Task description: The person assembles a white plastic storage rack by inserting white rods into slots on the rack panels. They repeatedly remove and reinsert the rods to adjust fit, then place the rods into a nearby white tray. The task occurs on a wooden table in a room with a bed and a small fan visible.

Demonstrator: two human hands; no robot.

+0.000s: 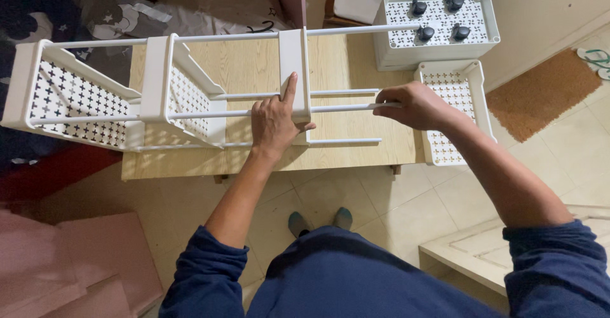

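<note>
While two trays (82, 95) and a third tray (295, 70) sit on the rods, my left hand (274, 122) lies flat on it, right hand (412, 105) clenched around a rod (343, 108); two trays (454, 111) remain off on the bench (254, 64).

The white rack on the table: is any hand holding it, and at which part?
Yes. The right hand closes around the free end of a thin white rod of the rack. The left hand lies flat against the third shelf, bracing it.
</note>
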